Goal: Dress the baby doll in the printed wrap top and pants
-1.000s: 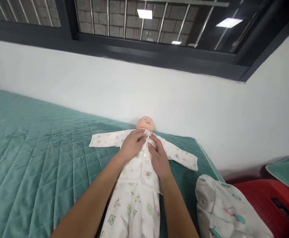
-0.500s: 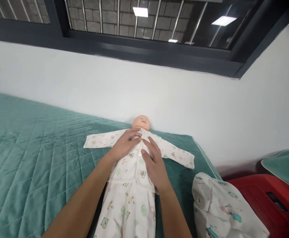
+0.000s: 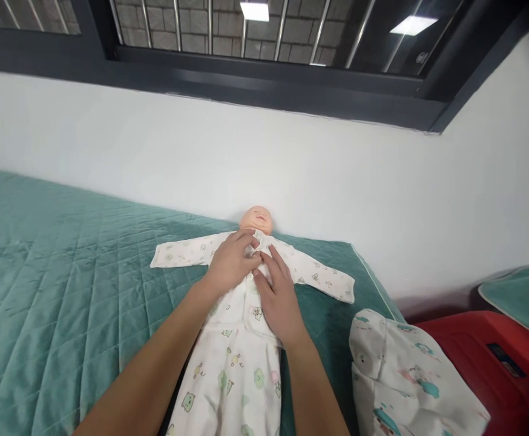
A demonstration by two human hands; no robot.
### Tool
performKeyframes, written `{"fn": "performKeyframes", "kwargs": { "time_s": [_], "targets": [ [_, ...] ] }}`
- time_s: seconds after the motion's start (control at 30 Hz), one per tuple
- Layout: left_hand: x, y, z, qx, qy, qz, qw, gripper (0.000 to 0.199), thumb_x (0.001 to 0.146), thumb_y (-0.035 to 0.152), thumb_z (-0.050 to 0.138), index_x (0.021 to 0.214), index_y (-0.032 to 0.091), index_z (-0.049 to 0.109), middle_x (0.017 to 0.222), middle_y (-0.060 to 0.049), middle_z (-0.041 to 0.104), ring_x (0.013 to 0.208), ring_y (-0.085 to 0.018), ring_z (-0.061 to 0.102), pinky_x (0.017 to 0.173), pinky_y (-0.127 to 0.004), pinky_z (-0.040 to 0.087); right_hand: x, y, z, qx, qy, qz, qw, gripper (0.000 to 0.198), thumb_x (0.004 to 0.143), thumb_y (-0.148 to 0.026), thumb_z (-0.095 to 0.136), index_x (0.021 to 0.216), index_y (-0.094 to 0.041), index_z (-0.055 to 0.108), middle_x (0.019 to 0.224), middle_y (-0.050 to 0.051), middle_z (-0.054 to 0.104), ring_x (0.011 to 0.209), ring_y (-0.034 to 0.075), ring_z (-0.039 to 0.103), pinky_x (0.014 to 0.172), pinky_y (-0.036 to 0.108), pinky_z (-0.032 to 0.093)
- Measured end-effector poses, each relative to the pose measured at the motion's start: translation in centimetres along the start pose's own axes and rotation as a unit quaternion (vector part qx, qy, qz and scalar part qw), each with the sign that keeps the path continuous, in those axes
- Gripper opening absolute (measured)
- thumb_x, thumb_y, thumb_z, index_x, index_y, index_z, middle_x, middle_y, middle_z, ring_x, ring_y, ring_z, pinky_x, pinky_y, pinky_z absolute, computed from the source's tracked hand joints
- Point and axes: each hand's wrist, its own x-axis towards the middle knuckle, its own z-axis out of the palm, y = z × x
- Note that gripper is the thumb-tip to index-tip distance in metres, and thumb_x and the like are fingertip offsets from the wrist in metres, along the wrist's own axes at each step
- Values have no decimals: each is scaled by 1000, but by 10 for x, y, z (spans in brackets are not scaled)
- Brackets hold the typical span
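Note:
A doll (image 3: 256,220) lies on its back, its head by the wall, wearing a white printed baby shirt (image 3: 321,280) with both sleeves spread wide. Matching baby pants (image 3: 232,381) cover its legs. At the upper chest my left hand (image 3: 233,259) pinches the shirt's front edge between curled fingers. My right hand (image 3: 278,295) grips the same front opening from the other side, its fingertips meeting those of the left. The fingers hide the exact spot held, and whether a button is between them I cannot tell.
Under the doll is a green quilted cover (image 3: 87,284). To the right sit a folded white printed cloth (image 3: 412,378) and a red case (image 3: 509,345), with a green cushion-like piece (image 3: 523,290) behind. A white wall (image 3: 164,151) and a barred window stand at the far side.
My left hand's fingers have curled into a pinch at the shirt front. My right hand has moved slightly up and left, its thumb now over the button that showed before. The view shifted slightly.

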Motion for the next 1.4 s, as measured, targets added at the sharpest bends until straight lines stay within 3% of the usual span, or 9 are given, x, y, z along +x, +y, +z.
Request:
{"fn": "performKeyframes", "kwargs": {
  "time_s": [0.23,0.37,0.57,0.77,1.03,1.4],
  "targets": [
    [-2,5,4,117,20,61,991,11,82,17,52,84,24,61,132,-1,61,118,-25,57,100,-40,46,0,-5,2,69,28,40,996,36,91,-39,52,125,-29,58,155,2,39,143,24,36,114,46,36],
    [-3,5,0,55,6,58,997,11,86,23,52,85,25,64,129,0,63,123,-23,54,105,-38,43,1,-5,-1,98,38,47,993,34,88,-37,56,121,-30,60,154,2,42,143,25,36,118,48,30],
    [-12,3,-7,-48,-21,54,997,35,94,35,47,67,21,64,129,-2,64,123,-21,56,108,-38,41,2,3,-9,235,32,83,968,18,83,-35,64,100,-28,64,151,1,46,141,25,40,117,48,33],
    [-29,-4,-14,-67,-40,69,995,32,93,36,50,71,21,68,137,-3,60,130,-22,50,114,-41,35,2,4,-13,203,-5,62,977,27,79,-35,69,104,-29,63,155,0,39,144,26,35,116,50,33],
    [-53,-21,-22,-105,-51,57,992,20,92,35,55,100,27,72,150,-2,46,143,-22,35,121,-40,26,2,3,-13,170,-10,66,983,28,78,-36,70,105,-30,64,156,0,38,145,27,33,117,51,30],
    [-47,-23,-21,-93,-55,76,991,17,92,36,58,96,26,72,147,-3,48,143,-23,32,120,-44,28,5,0,-11,149,3,68,987,27,77,-38,72,102,-29,65,154,0,41,143,28,35,118,51,27]
  ]
}}
